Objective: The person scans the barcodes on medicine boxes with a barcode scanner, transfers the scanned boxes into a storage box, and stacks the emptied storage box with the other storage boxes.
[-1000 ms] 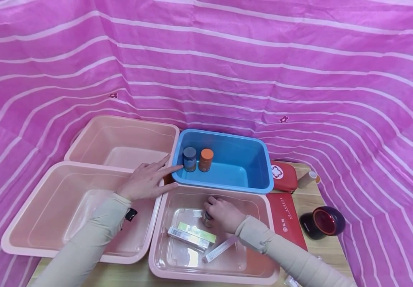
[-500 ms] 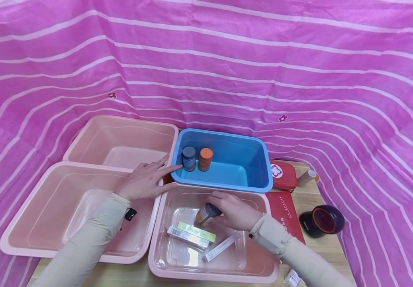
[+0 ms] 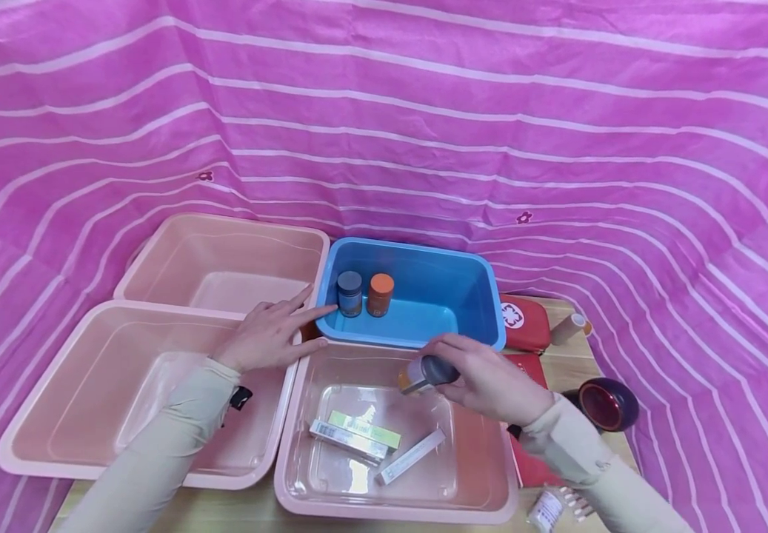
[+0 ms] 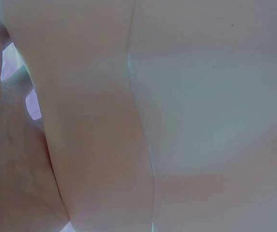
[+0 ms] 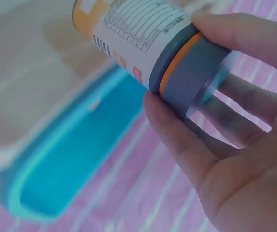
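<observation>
My right hand (image 3: 490, 377) holds a pill bottle (image 5: 133, 36) by its dark grey lid, thumb on one side and fingers on the other. The bottle (image 3: 415, 374) is tilted above the front right pink bin (image 3: 397, 512), and its label is white and orange. In that bin lie a green-and-white slim box (image 3: 373, 431), a silver slim box (image 3: 344, 440) and a pale slim box (image 3: 412, 457). My left hand (image 3: 270, 334) rests, fingers spread, where the bins' rims meet. In the blue bin (image 3: 437, 277) stand a dark-lidded jar (image 3: 349, 300) and an orange-lidded jar (image 3: 380, 300).
Two pink bins stand at the left, one in front (image 3: 90, 400) and one behind (image 3: 224, 229). Along the right lie a red zip case (image 3: 533, 326), a whitish cylinder (image 3: 566, 330), a glossy dark rounded object (image 3: 606, 405) and a small white bottle (image 3: 546, 511).
My right hand has lifted the bottle from the front right bin's floor and carried it up and to the right. The left hand has stayed on the rims.
</observation>
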Demonstrator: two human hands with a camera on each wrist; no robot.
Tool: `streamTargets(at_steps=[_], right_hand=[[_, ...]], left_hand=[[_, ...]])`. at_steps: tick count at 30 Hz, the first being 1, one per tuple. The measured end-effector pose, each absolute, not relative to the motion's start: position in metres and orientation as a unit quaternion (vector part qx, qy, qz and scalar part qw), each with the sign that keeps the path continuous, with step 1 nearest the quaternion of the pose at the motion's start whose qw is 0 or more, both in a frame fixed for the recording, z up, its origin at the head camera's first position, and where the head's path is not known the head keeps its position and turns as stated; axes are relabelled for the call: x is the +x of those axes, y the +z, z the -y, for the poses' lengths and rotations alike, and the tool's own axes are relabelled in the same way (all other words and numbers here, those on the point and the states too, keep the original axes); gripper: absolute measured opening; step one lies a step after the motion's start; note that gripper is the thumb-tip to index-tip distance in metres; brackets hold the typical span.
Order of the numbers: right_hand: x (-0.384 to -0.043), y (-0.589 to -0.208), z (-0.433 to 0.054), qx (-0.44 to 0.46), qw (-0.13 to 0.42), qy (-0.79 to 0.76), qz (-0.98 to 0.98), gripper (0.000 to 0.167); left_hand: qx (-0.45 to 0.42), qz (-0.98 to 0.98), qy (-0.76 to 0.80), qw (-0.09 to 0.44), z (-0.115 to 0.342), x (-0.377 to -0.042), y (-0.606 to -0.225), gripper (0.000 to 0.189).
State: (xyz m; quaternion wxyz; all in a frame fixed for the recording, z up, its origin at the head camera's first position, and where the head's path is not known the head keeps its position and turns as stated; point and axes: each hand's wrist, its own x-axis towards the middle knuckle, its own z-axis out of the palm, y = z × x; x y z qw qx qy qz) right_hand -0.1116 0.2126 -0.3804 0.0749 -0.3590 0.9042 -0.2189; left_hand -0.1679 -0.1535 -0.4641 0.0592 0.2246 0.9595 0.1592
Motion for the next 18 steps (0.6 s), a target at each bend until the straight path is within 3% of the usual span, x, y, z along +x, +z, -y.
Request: streamTargets(at_steps=[11,18], right_hand=[[-0.108,-0.343,-0.264,-0.297,-0.03,-0.147,-0.943,0.051],[-0.101,-0.334,-0.296,-0.219,-0.04,-0.146,-0.964,0.047]], left_hand=[[0.225,-0.958,0.171,0.058,0.153,-0.167,-0.462,0.071],[0.226,-0.957,0.172,0.057,0.153,-0.168,-0.462,0.071]])
